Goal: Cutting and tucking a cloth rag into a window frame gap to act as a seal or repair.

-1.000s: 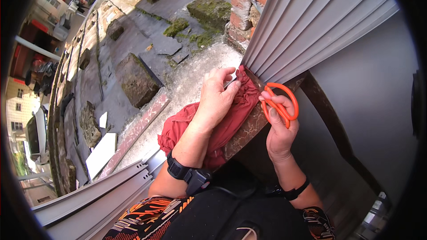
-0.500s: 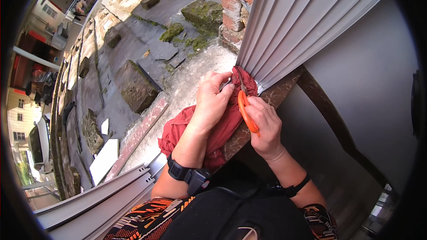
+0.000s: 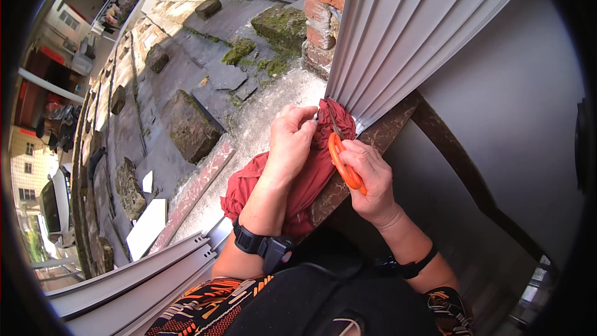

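Observation:
In my right hand (image 3: 372, 177) is a pair of orange-handled scissors (image 3: 344, 165), its fingers curled round the handles. Their dark blades run up into a bunched end of the dark red cloth (image 3: 258, 177). My left hand (image 3: 291, 140) rests over that cloth with thumb and forefinger pinched together at the bunch's left side. A small greyish bit shows at those fingertips, too small to name. The cloth lies along the window sill (image 3: 398, 126), partly under my left forearm, its top end against the foot of the ribbed metal frame.
The grey ribbed window frame (image 3: 410, 31) rises beyond my hands, beside a brick pillar (image 3: 320, 15). Metal tracks (image 3: 149, 280) run at the lower left. Outside lies a slate roof with mossy stones (image 3: 189, 124) and a white slab (image 3: 148, 227).
My right hand and the scissors have shifted slightly left, and less of the blades shows above the cloth. My left hand has moved slightly left too, still pinching.

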The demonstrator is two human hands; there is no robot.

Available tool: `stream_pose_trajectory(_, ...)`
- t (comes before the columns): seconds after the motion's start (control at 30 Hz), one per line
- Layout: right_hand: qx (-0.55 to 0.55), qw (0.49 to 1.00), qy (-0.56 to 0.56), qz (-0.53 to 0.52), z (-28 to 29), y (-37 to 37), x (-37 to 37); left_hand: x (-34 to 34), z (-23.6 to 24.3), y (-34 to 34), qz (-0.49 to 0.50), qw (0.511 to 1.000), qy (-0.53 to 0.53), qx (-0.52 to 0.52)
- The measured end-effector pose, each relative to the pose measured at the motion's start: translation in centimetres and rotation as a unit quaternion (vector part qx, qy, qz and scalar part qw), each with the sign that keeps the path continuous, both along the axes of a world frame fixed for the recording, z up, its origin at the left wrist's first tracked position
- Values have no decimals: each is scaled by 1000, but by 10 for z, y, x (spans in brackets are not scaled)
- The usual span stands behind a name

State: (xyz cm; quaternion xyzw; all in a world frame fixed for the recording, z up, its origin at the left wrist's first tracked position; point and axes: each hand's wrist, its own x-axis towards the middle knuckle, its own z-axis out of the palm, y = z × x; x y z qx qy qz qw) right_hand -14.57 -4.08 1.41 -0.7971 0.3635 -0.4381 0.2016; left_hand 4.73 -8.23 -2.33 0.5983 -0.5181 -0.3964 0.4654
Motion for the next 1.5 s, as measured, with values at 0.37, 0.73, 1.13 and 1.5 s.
stream_pose_trajectory(0.37,21,997,-71,-11,1,-14,14,-4,20,5,58,997,52,-24)
stream_pose_trajectory(0.73,-126,983,90,-94,-13,3,32,-4,33,10,-74,958,277,16)
stream_pose_trajectory(1.13,20,998,-58,23,5,-25,6,-6,28,6,-66,980,183,31)
stream_pose_trajectory(1.5,-71,996,44,-7,-4,-13,11,-4,16,8,-40,984,171,19)
